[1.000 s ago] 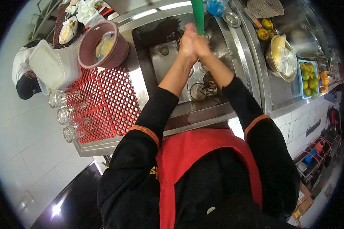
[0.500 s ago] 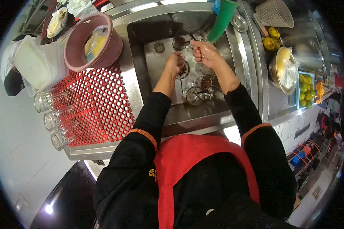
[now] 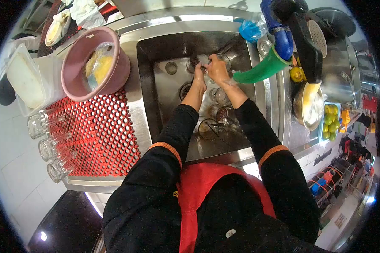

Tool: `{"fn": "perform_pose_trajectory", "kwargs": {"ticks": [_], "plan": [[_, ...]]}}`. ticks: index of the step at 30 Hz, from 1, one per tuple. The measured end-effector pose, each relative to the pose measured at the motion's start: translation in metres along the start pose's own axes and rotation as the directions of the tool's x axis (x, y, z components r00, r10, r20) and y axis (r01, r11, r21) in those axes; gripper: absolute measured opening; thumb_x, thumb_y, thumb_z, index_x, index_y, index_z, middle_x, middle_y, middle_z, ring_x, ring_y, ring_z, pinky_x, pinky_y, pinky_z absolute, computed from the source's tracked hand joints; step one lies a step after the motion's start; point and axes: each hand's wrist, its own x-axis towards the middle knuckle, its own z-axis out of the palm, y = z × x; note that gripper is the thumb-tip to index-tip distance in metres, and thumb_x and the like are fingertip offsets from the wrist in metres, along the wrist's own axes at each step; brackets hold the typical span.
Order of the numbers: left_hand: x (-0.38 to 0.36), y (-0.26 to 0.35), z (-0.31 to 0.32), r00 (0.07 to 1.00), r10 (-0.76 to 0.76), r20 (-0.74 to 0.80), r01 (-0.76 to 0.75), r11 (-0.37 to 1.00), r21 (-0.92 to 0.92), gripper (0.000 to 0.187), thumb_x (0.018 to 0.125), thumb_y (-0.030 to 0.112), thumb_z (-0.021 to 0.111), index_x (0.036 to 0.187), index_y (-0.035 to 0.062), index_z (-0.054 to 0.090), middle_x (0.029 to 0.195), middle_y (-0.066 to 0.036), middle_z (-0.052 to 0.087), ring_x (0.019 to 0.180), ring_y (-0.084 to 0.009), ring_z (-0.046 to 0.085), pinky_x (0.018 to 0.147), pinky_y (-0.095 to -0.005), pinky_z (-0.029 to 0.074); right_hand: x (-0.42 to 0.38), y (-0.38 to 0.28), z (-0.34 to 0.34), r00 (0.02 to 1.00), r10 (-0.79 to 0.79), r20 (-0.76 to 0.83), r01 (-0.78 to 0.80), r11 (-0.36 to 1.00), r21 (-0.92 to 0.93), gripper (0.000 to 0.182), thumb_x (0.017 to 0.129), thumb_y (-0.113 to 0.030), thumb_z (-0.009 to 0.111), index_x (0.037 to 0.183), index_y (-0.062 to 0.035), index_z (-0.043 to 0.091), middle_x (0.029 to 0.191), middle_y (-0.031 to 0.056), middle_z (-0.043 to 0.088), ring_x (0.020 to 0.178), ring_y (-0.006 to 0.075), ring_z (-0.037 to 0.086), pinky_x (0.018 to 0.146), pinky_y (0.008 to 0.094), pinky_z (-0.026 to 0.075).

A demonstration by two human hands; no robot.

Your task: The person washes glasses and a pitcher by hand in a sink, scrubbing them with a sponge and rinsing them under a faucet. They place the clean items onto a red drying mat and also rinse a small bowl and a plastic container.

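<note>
My left hand (image 3: 199, 76) and my right hand (image 3: 218, 71) meet over the far half of a steel sink (image 3: 156, 99). Their fingers are closed close together; whatever they hold is too small or hidden to make out. A dark-looking glass (image 3: 194, 62) sits just beyond my left fingertips. Another glass (image 3: 224, 61) is partly behind my right hand. Nearer to me in the sink lie a clear glass (image 3: 220, 96) and a glass with dark straws (image 3: 207, 129). A green hose (image 3: 259, 72) points at my right wrist, with water splashing there.
Left of the sink, a pink bucket (image 3: 122, 69) holds a plastic bag with something yellow. Several glass mugs (image 3: 50, 148) lie along the edge of a red perforated mat (image 3: 99, 135). To the right stand a metal bowl (image 3: 299, 110) and a tray of green fruit (image 3: 331, 122).
My hands have come together from slightly apart. The dark straw-like pieces seen at them earlier no longer show clearly. The view has shifted, and more of the hose and its blue fitting shows.
</note>
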Motion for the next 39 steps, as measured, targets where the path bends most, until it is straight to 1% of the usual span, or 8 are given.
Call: {"fn": "perform_pose_trajectory", "kwargs": {"ticks": [8, 10, 13, 15, 21, 27, 33, 39], "plan": [[0.045, -0.017, -0.047, 0.950, 0.245, -0.193, -0.131, 0.874, 0.468, 0.050, 0.081, 0.046, 0.032, 0.107, 0.0069, 0.050, 0.102, -0.014, 0.052, 0.097, -0.0262, 0.045, 0.085, -0.0402, 0.031, 0.006, 0.006, -0.048, 0.995, 0.025, 0.099, -0.074, 0.845, 0.530, 0.014, 0.071, -0.011, 0.059, 0.081, -0.0040, 0.053, 0.066, 0.0129, 0.057, 0.064, 0.0245, 0.059, 0.056, 0.0312, 0.044], [0.021, -0.006, -0.054, 0.881, 0.346, -0.322, -0.071, 0.770, 0.634, 0.048, 0.080, 0.043, 0.037, 0.086, -0.0004, 0.058, 0.079, -0.013, 0.057, 0.073, -0.0242, 0.055, 0.066, -0.0372, 0.042, 0.012, -0.047, -0.137, 0.984, 0.044, 0.172, -0.048, 0.999, 0.017, 0.010, 0.072, -0.012, 0.057, 0.079, -0.0037, 0.055, 0.065, 0.0105, 0.057, 0.061, 0.0172, 0.057, 0.054, 0.0294, 0.044], [0.014, 0.001, -0.071, 0.865, 0.384, -0.322, -0.050, 0.705, 0.707, 0.052, 0.078, 0.042, 0.041, 0.088, -0.0066, 0.056, 0.090, -0.018, 0.055, 0.083, -0.0284, 0.053, 0.072, -0.0375, 0.041, 0.010, -0.045, -0.187, 0.945, 0.233, 0.228, -0.309, 0.862, 0.401, 0.007, 0.071, -0.010, 0.057, 0.075, -0.0052, 0.056, 0.062, 0.0084, 0.054, 0.053, 0.0182, 0.053, 0.049, 0.0303, 0.041], [0.001, 0.007, -0.071, 0.896, 0.340, -0.286, -0.041, 0.705, 0.708, 0.057, 0.077, 0.042, 0.043, 0.097, -0.0111, 0.053, 0.106, -0.024, 0.052, 0.099, -0.0339, 0.051, 0.083, -0.0377, 0.039, 0.013, -0.041, -0.196, 0.979, -0.199, 0.053, 0.206, 0.948, -0.243, 0.011, 0.067, -0.007, 0.054, 0.078, -0.0035, 0.056, 0.067, 0.0164, 0.058, 0.061, 0.0308, 0.057, 0.050, 0.0345, 0.042], [-0.065, 0.017, -0.047, 0.797, 0.577, 0.178, -0.066, -0.209, 0.976, 0.052, 0.075, 0.046, 0.049, 0.072, -0.0044, 0.061, 0.079, -0.024, 0.058, 0.078, -0.0343, 0.057, 0.070, -0.0387, 0.045, 0.002, 0.015, -0.105, 0.947, -0.322, 0.016, 0.317, 0.921, -0.226, 0.013, 0.072, -0.005, 0.048, 0.081, 0.0008, 0.055, 0.071, 0.0241, 0.055, 0.066, 0.0360, 0.057, 0.053, 0.0404, 0.043], [-0.082, -0.010, -0.048, 0.724, 0.646, 0.244, -0.119, -0.231, 0.966, 0.018, 0.073, 0.010, 0.052, 0.088, -0.0007, 0.053, 0.084, -0.019, 0.058, 0.077, -0.0333, 0.059, 0.065, -0.0398, 0.049, -0.025, -0.104, -0.100, 0.870, 0.198, 0.453, 0.057, 0.870, -0.489, 0.022, 0.075, -0.019, 0.054, 0.089, -0.0019, 0.055, 0.090, 0.0207, 0.056, 0.082, 0.0342, 0.055, 0.070, 0.0414, 0.044], [-0.107, -0.018, -0.015, 0.715, 0.564, 0.412, -0.232, -0.365, 0.902, 0.034, 0.076, 0.016, 0.051, 0.107, 0.0022, 0.051, 0.091, -0.014, 0.058, 0.090, -0.0269, 0.057, 0.074, -0.0351, 0.047, 0.009, -0.281, -0.105, 0.810, -0.581, -0.083, 0.584, 0.782, 0.220, 0.012, 0.072, -0.003, 0.052, 0.084, -0.0016, 0.054, 0.077, 0.0154, 0.052, 0.072, 0.0336, 0.052, 0.063, 0.0392, 0.042], [-0.159, -0.019, -0.040, 0.746, 0.281, 0.604, -0.414, -0.515, 0.751, 0.055, 0.083, 0.042, 0.032, 0.131, 0.0149, 0.025, 0.137, -0.005, 0.019, 0.126, -0.0221, 0.019, 0.102, -0.0311, 0.016, 0.095, -0.346, -0.013, 0.477, -0.732, 0.487, 0.821, 0.569, 0.051, 0.045, 0.067, -0.009, 0.055, 0.110, -0.0191, 0.047, 0.105, 0.0134, 0.049, 0.102, 0.0294, 0.045, 0.082, 0.0377, 0.039]]}}
